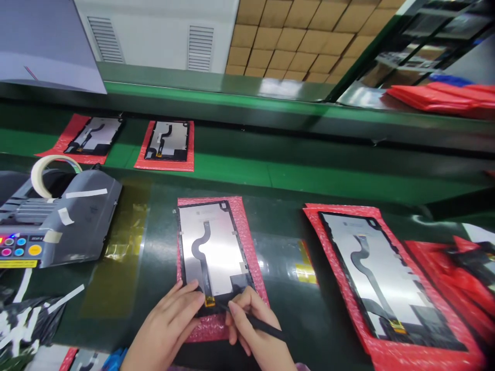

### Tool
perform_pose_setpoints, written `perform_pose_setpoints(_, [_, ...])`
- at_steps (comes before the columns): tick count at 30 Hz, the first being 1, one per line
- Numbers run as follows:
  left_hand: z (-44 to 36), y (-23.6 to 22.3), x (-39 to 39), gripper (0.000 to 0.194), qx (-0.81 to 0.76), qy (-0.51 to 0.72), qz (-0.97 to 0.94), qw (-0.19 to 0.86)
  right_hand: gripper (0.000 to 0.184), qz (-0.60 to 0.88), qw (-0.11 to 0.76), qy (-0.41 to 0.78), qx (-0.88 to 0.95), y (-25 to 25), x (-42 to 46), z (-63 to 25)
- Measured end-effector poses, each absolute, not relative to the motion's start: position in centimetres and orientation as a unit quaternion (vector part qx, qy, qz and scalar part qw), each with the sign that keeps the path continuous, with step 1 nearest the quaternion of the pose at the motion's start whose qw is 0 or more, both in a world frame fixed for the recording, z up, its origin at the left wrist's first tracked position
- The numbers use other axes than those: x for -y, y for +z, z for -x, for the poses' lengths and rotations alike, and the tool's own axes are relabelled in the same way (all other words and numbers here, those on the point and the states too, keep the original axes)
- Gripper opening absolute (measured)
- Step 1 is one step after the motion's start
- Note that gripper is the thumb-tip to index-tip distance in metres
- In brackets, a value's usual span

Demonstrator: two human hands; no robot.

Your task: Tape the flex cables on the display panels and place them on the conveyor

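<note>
Right in front of me lies a display panel (222,247) with a silvery back and black edges, resting on red bubble wrap (251,232). A dark flex cable (201,252) snakes down it to a gold connector (209,301) near the lower edge. My left hand (170,317) rests on the panel's lower left corner, fingers stretched out beside the connector. In my right hand (253,319) is a slim black pen-shaped tool (266,328), gripped between thumb and fingers. Its tip points at the area just right of the connector; whether it touches is unclear.
Another panel (386,273) on red wrap lies to the right. Two more panels, one at the left (98,135) and one beside it (168,140), lie along the back. A grey tape dispenser (85,216) with a tape roll (36,178) stands left, above tape scraps (23,324).
</note>
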State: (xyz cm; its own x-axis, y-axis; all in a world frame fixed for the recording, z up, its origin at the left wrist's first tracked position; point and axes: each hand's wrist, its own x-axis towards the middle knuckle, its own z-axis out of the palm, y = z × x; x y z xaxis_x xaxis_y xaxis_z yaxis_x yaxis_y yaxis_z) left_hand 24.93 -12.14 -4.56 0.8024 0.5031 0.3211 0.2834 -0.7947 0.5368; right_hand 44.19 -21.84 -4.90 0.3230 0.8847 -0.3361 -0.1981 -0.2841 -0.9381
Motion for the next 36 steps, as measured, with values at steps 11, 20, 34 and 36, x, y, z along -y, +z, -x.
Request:
perform_pose_setpoints(11, [-25.2,-4.5,12.0,0.019,-0.227,0.203,-0.91,0.28,0.042,0.629,0.513,0.516,0.273,-4.7,21.8,-44.2])
perform_pose_setpoints(20, [-25.7,-3.5,11.5,0.027,-0.183,0.18,-0.944,0.207,0.042,0.641,0.48,0.517,0.302,-5.6,22.0,-44.4])
perform_pose_setpoints(34, [-26.9,-3.8,13.1,0.045,-0.271,0.166,-0.9,0.299,0.042,0.687,0.535,0.421,0.255,-5.3,22.7,-45.3])
perform_pose_setpoints(36, [-25.7,-3.3,12.8,0.04,-0.325,0.247,-0.775,0.483,0.043,0.697,0.53,0.412,0.252,-4.7,22.5,-45.1])
